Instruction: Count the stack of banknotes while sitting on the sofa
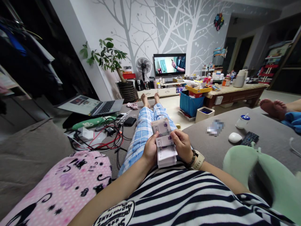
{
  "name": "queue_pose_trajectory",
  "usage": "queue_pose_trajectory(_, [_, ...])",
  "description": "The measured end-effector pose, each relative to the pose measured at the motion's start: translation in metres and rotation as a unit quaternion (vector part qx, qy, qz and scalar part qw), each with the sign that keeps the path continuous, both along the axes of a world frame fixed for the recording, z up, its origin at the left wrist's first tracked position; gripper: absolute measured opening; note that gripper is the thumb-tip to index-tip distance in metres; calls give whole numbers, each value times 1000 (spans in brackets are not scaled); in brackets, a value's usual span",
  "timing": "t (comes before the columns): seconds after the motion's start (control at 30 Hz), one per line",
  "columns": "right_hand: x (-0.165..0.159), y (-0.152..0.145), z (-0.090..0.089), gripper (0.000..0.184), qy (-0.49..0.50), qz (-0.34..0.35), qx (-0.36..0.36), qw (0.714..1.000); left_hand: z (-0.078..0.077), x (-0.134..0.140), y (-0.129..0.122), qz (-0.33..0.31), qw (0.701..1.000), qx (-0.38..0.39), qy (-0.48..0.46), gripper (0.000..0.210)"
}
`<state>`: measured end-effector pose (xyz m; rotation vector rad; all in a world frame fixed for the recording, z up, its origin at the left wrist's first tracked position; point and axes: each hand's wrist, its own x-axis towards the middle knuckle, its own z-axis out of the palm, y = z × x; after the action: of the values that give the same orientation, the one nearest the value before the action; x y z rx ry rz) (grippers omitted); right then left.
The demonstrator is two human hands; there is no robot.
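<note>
- Striped shirt right up close, dark and white, round print on the front.
- Grey sofa under everything, spreading out both sides of the legs.
- Cluttered table off to the right, blue bin by its near end.
- TV lit up across the room, beyond the bare feet.
- Checked pants, blue and white, legs stretched straight out.
- Green neck pillow near the right arm.
- Laptop open on the left, messy pile of cables beside it.
- Left hand: fingers grasping the banknotes along their left edge, thumb on top.
- Right hand: thumb and fingers pinching the right end of a note, pale watch on that wrist.
- Banknotes themselves are above the lap, between both hands, some fanned out lower toward the shirt.
- White mouse on the sofa, just beside a black remote.
</note>
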<state>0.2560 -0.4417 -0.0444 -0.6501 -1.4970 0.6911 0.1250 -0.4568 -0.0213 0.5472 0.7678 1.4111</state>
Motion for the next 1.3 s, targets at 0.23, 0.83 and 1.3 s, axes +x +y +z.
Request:
queue_pose_trajectory(0.23, [1, -2, 0, 44, 16, 32, -5, 999, -3, 1, 3, 19, 999, 22, 17, 22])
queue_pose_trajectory(0.83, [-2, 20, -8, 38, 28, -46, -54, 997, -1, 0, 1, 32, 998, 38, 44, 24])
queue_pose_trajectory(1.3, [0, 7, 0, 37, 26, -26, -2, 999, -1, -1, 5, 6, 999, 23, 29, 28])
